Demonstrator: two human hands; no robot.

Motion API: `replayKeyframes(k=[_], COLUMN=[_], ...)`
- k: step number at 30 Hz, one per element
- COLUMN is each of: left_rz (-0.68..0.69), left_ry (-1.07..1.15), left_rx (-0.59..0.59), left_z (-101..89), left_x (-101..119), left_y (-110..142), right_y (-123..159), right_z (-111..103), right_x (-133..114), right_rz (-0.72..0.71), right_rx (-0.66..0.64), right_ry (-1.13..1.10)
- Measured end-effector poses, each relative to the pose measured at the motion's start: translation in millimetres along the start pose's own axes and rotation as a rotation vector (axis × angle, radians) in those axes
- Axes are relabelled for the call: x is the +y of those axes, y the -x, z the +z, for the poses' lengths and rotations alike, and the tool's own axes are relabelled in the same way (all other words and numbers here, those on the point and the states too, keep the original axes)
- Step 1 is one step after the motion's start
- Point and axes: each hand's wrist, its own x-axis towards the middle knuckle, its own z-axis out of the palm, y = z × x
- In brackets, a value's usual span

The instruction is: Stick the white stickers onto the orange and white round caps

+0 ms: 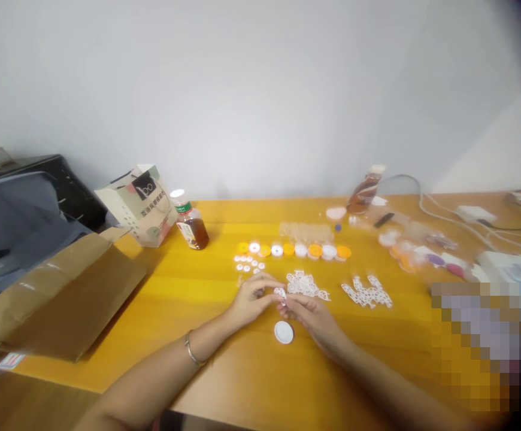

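Between my two hands is a small white openwork plastic piece (280, 293). My left hand (254, 299) pinches it from the left, thumb and forefinger together. The fingertips of my right hand (309, 311) close on its right side. Just below them a round white disc (284, 332) lies flat on the table. Behind my right hand is a loose pile of similar white openwork pieces (304, 284), and a second group of white pieces (367, 292) lies farther right. Small white rounds (247, 263) sit beyond my left hand, near a row of orange and white round caps (288, 250).
A bottle of dark liquid (191, 221) and a paper bag (139, 206) stand at the back left. An open cardboard box (63, 293) is on the left. Another bottle (366, 191), cables (449, 209) and more round pieces (406, 254) occupy the right side of the wooden table (224, 383).
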Motion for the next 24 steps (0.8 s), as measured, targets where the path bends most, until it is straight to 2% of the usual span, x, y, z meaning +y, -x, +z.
replayKeyframes(k=[4,12,24], left_rz=[-0.060,-0.042,0.071], left_ry=[-0.020,-0.053,-0.063], left_rx=[-0.026,-0.048,-0.085], left_z=[-0.6,-3.1,-1.5], left_x=[-3.2,-2.2,-9.3], left_y=[0.3,0.8,2.7], right_y=[-0.2,1.1,2.5], right_z=[-0.8,0.7,2.0], right_x=[1.1,-2.4,-6.4], right_rz=[-0.007,-0.013,-0.028], right_rx=[-0.011,0.010,-0.007], right_ry=[0.004,0.081,0.222])
